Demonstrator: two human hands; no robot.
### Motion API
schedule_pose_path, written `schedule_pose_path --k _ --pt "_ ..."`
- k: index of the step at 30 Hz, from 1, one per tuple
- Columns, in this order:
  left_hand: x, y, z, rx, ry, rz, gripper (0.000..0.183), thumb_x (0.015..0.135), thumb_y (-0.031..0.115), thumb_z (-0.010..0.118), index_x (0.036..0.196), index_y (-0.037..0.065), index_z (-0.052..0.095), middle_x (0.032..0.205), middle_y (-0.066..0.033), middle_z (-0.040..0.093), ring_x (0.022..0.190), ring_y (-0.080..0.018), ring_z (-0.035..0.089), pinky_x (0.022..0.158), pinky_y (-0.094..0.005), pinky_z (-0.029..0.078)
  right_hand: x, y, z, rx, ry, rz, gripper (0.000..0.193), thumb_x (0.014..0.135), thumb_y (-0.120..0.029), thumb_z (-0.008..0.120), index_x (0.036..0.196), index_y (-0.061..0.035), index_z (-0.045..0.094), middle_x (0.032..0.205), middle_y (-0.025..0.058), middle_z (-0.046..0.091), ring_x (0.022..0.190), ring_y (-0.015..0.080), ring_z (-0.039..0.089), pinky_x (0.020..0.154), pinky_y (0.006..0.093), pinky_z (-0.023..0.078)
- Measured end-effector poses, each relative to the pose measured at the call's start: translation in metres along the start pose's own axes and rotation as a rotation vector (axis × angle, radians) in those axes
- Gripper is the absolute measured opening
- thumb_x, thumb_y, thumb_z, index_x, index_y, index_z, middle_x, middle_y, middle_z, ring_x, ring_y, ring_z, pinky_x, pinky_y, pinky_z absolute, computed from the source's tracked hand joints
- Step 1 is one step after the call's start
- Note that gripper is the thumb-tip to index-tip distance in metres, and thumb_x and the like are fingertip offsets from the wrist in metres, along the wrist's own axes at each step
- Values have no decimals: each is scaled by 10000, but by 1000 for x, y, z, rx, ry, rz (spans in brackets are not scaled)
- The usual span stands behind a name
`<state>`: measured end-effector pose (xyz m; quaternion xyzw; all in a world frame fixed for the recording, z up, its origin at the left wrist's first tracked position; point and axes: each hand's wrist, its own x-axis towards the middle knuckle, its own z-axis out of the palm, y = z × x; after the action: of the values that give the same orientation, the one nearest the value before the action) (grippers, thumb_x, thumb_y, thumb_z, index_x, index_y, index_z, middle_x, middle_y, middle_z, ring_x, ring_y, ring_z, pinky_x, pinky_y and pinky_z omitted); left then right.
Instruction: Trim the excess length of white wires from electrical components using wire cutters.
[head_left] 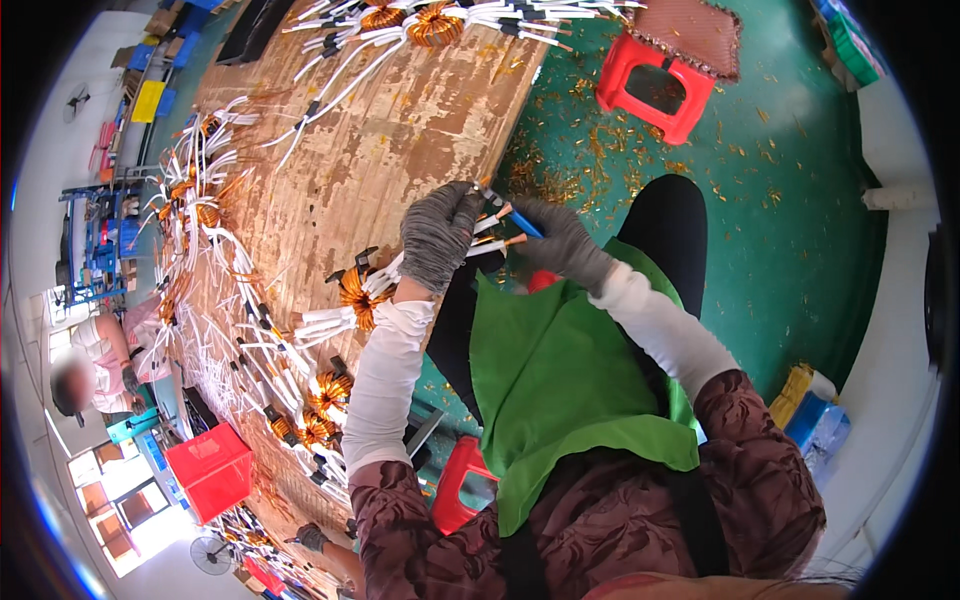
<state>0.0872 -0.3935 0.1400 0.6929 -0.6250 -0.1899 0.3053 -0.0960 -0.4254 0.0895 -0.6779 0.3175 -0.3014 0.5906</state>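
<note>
My left hand (438, 238), in a grey glove, is closed round white-sleeved wire leads (485, 248) near the table's edge. Their bare copper ends stick out to the right of it. Those leads seem to run back under my wrist to a copper-wound ring coil (360, 296) on the table. Also gloved, my right hand (568, 245) grips a slim tool with a blue handle (525, 222). Its tip points at the wire ends, close to my left fingers; I cannot make out its exact kind. A green apron (570, 370) covers my lap below both hands.
The worn wooden table (390, 130) bears several more coils (436, 25) with white leads. A red stool (655, 90) with a cushion stands beyond; scraps litter the green floor (780, 240). A co-worker (115, 365), a red box (210, 470) and another person's gloved hand (312, 537) are leftward.
</note>
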Motion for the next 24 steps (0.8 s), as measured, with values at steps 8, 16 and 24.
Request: schedule_pose_path --k 8,16,24 --pt "14 5 -42 -477 -453 -281 310 837 240 619 1002 -21 639 927 -156 663 858 -248 633 803 -311 480 15 6 -28 -285 -62 -314 513 698 -145 667 1178 -27 530 998 142 588 875 264 571 766 373 465" --pt "9 -7 -42 -785 -497 -368 351 855 259 617 1068 -18 578 924 -98 657 739 -135 594 667 -279 499 50 5 -40 -689 66 -721 617 650 -213 690 1222 -74 506 1031 130 565 938 337 540 848 438 432" --pt "0 14 -5 54 -189 -27 235 802 303 650 862 77 661 695 -111 638 619 -259 623 585 -343 477 -14 -3 -14 210 -147 116 442 719 -126 632 1148 -44 567 843 75 622 787 144 585 700 318 495"
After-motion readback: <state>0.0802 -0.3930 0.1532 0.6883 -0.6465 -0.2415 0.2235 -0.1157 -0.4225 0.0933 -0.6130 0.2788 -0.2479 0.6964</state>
